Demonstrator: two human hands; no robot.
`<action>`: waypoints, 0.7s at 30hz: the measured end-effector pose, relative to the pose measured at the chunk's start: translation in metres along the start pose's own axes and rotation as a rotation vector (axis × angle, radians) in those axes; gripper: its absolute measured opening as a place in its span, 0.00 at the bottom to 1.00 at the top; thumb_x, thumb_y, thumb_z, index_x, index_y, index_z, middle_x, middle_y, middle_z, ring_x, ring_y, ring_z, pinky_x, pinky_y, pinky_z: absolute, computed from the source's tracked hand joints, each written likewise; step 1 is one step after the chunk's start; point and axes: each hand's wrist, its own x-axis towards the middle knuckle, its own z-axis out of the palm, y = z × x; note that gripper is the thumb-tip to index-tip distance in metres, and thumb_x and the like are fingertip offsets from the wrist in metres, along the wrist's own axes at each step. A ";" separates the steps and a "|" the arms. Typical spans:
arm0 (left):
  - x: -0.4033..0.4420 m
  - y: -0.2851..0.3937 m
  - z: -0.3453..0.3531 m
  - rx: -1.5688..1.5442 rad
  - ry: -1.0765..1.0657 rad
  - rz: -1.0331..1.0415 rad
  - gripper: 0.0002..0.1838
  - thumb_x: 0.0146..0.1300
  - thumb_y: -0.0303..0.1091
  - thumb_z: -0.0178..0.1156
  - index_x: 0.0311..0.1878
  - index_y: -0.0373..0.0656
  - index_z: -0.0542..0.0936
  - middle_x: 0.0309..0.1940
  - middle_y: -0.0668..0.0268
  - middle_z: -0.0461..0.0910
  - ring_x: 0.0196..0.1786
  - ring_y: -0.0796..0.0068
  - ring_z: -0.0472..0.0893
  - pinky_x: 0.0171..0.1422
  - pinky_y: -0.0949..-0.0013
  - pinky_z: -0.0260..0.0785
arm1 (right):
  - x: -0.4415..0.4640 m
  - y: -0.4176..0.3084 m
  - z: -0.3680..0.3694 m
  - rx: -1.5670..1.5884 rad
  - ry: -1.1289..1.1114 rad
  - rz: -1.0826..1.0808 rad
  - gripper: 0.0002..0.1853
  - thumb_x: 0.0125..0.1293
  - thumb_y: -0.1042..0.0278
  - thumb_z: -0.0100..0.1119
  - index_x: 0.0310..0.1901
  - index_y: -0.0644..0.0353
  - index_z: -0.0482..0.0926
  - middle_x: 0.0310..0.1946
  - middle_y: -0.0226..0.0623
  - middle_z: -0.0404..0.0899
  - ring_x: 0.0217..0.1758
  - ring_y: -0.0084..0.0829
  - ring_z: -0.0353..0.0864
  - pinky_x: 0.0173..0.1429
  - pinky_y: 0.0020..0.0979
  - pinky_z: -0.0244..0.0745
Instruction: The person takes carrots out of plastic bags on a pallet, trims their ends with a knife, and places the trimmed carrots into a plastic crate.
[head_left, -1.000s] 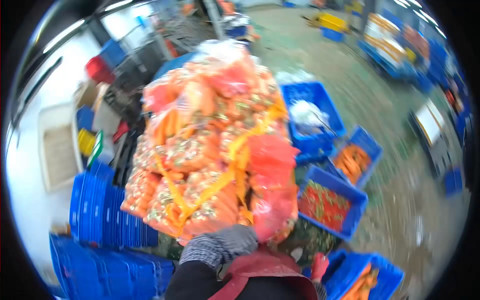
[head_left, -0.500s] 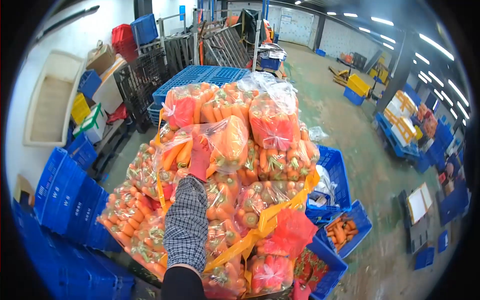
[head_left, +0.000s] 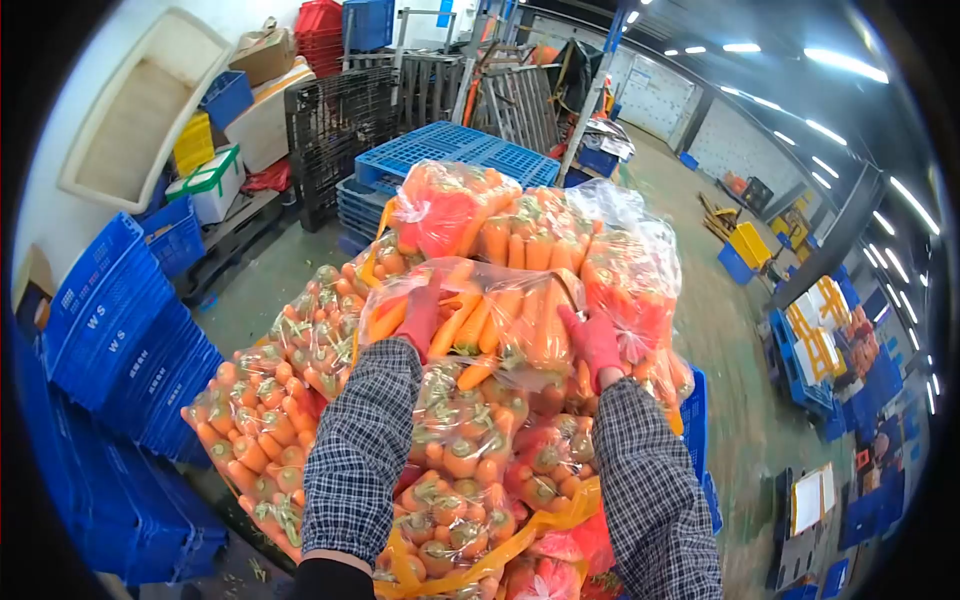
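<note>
A clear plastic bag of carrots (head_left: 540,325) lies on top of a large heap of bagged carrots, with some carrots showing at its near side. My left hand (head_left: 420,318), in a pinkish-red glove, grips the bag's left part, its fingers partly covered by the film. On the opposite side my right hand (head_left: 597,345), gloved alike, holds the bag's right edge. Just behind are a tied bag of carrots (head_left: 440,212) and another full bag (head_left: 632,285). Below my hands, more bags (head_left: 460,430) show carrot tops through the film.
An orange plastic strip (head_left: 550,522) crosses the heap's front. Blue pallets (head_left: 450,155) are stacked behind it. Stacked blue crates (head_left: 120,310) stand at the left, and another blue crate (head_left: 694,420) sits close by on the right. Greenish floor (head_left: 735,375) runs along the right side.
My right hand has come up from the bottom edge to the bag's right side. My left hand stays on the bag. The view has tilted and shifted.
</note>
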 end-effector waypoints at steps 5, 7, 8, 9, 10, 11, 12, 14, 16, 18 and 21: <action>-0.075 0.093 0.012 0.387 0.591 0.562 0.29 0.76 0.52 0.50 0.40 0.30 0.82 0.28 0.57 0.87 0.25 0.69 0.85 0.30 0.68 0.75 | -0.002 0.003 -0.002 0.053 -0.007 -0.037 0.24 0.66 0.50 0.64 0.46 0.69 0.82 0.34 0.48 0.86 0.38 0.37 0.85 0.45 0.38 0.76; -0.080 0.101 0.008 0.506 0.624 0.577 0.28 0.76 0.51 0.51 0.39 0.30 0.83 0.27 0.58 0.86 0.27 0.68 0.85 0.32 0.65 0.75 | -0.022 0.021 -0.011 0.196 0.018 -0.004 0.21 0.66 0.53 0.65 0.45 0.68 0.83 0.30 0.37 0.84 0.33 0.29 0.80 0.41 0.35 0.75; -0.085 0.105 0.000 0.497 0.572 0.583 0.28 0.75 0.52 0.51 0.37 0.32 0.85 0.26 0.61 0.86 0.27 0.69 0.85 0.33 0.64 0.75 | -0.035 0.036 -0.014 0.257 0.040 0.008 0.20 0.66 0.54 0.65 0.46 0.67 0.83 0.30 0.34 0.83 0.32 0.28 0.79 0.40 0.35 0.74; -0.073 0.084 -0.013 0.581 0.512 0.557 0.27 0.75 0.52 0.52 0.36 0.35 0.85 0.24 0.62 0.86 0.28 0.70 0.84 0.34 0.65 0.74 | -0.059 0.038 -0.023 0.367 0.038 0.115 0.20 0.66 0.56 0.65 0.48 0.66 0.82 0.30 0.32 0.83 0.31 0.25 0.77 0.38 0.32 0.73; -0.062 0.064 -0.026 0.665 0.449 0.535 0.27 0.75 0.53 0.52 0.35 0.37 0.86 0.23 0.64 0.85 0.28 0.71 0.84 0.35 0.65 0.73 | -0.083 0.029 -0.038 0.457 0.028 0.175 0.19 0.66 0.58 0.65 0.50 0.65 0.81 0.31 0.30 0.82 0.29 0.21 0.76 0.34 0.28 0.72; -0.052 0.044 -0.038 0.747 0.385 0.517 0.27 0.74 0.53 0.52 0.33 0.39 0.87 0.22 0.66 0.85 0.28 0.72 0.83 0.35 0.65 0.73 | -0.107 0.019 -0.053 0.546 0.022 0.236 0.19 0.67 0.60 0.66 0.53 0.64 0.80 0.32 0.27 0.82 0.28 0.17 0.75 0.30 0.24 0.70; -0.069 0.063 -0.045 0.495 0.392 0.440 0.26 0.74 0.54 0.53 0.34 0.40 0.88 0.22 0.65 0.85 0.28 0.73 0.83 0.36 0.66 0.72 | -0.124 0.007 -0.044 0.645 0.233 0.000 0.18 0.66 0.63 0.66 0.53 0.64 0.79 0.34 0.28 0.82 0.32 0.16 0.78 0.33 0.22 0.73; -0.086 0.095 -0.052 0.207 0.374 0.303 0.25 0.73 0.54 0.54 0.36 0.41 0.88 0.22 0.63 0.84 0.29 0.76 0.82 0.37 0.67 0.71 | -0.133 -0.009 -0.054 0.747 0.115 0.157 0.15 0.68 0.63 0.65 0.50 0.64 0.80 0.40 0.29 0.82 0.43 0.19 0.79 0.48 0.25 0.74; -0.052 0.108 -0.054 0.128 0.328 0.265 0.23 0.73 0.50 0.56 0.38 0.39 0.87 0.25 0.64 0.85 0.29 0.79 0.81 0.34 0.70 0.71 | -0.115 -0.019 -0.042 0.725 0.221 0.197 0.14 0.68 0.62 0.64 0.48 0.63 0.81 0.41 0.29 0.82 0.45 0.19 0.78 0.49 0.24 0.73; -0.003 0.101 -0.050 0.231 0.282 0.216 0.21 0.72 0.48 0.58 0.43 0.37 0.86 0.29 0.65 0.86 0.31 0.76 0.83 0.34 0.72 0.72 | -0.093 -0.026 -0.030 0.688 0.254 0.239 0.14 0.69 0.60 0.63 0.47 0.63 0.81 0.40 0.28 0.82 0.44 0.19 0.78 0.48 0.23 0.73; -0.027 0.072 -0.023 0.763 0.063 0.574 0.22 0.70 0.49 0.60 0.51 0.38 0.84 0.40 0.61 0.86 0.47 0.68 0.85 0.49 0.69 0.75 | -0.069 0.035 -0.030 1.005 0.130 0.312 0.19 0.67 0.55 0.64 0.48 0.64 0.81 0.40 0.31 0.82 0.36 0.25 0.81 0.39 0.25 0.74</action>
